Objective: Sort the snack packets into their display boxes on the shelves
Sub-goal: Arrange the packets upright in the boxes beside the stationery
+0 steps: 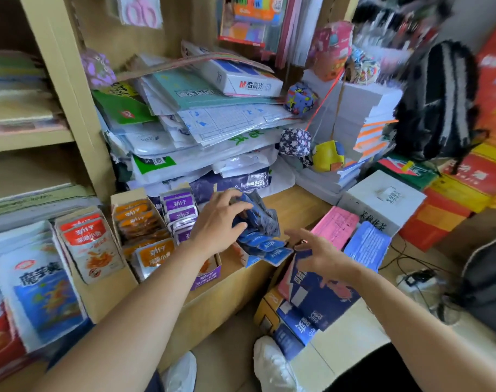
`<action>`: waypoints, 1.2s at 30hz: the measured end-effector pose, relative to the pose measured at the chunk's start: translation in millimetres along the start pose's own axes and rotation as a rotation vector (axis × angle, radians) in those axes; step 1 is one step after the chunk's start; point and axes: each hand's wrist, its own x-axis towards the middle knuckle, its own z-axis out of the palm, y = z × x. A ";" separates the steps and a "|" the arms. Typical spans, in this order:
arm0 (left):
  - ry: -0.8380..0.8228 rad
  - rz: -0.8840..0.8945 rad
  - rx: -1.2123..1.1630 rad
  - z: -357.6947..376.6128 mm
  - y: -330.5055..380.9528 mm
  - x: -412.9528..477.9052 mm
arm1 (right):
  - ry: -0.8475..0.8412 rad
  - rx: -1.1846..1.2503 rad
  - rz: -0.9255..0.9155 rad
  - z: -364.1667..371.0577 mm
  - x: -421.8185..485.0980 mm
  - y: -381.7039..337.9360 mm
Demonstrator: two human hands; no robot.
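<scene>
- Left hand (221, 222): fingers curled over a bundle of blue snack packets (262, 219), gripping them from above by their top edges.
- Right hand (318, 254): fingers spread and relaxed, nothing in it. It hovers just beside the bundle, above a blue carton (323, 301) that stands below the shelf.
- Location: the bundle is over the blue display box (245, 257) at the front edge of the shelf (297, 205), at the right end of the row. More blue packets, the fanned packets (269, 246), spill out over the box's front lip.
- Handling (judgement): the foil sachets look light, thin, soft and slick. A loose stack will likely slide apart, as the fan suggests. Best hold: pinch the stack across its flat faces near the sealed top, with the free hand squaring up the bottom edges.
- Count, display boxes in the row: four, namely the red packets (88, 241), orange packets (139, 222), purple packets (180, 210) and the blue ones.
- Count, fanned packets: about four. The bundle in the hand is too bunched to count.
- Purple: roughly five tops showing.
- Orange and red totals cannot be told, as the packets overlap.
</scene>
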 end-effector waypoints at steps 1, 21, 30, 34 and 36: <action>-0.001 -0.003 -0.003 0.8 -0.1 2.4 | 0.037 0.113 0.004 -8.8 4.1 -4.2; -0.023 0.130 0.192 21.1 -17.0 17.6 | 0.228 -0.102 -0.089 -4.5 123.9 -20.2; -0.015 0.090 0.132 16.8 -25.4 6.6 | 0.170 0.194 0.071 -13.5 118.6 -22.2; -0.017 0.060 0.131 12.9 -28.0 2.9 | 0.264 -0.008 -0.002 -3.5 121.9 -32.1; -0.014 0.058 0.134 12.8 -29.4 0.2 | 0.281 -0.111 -0.035 1.9 123.8 -36.7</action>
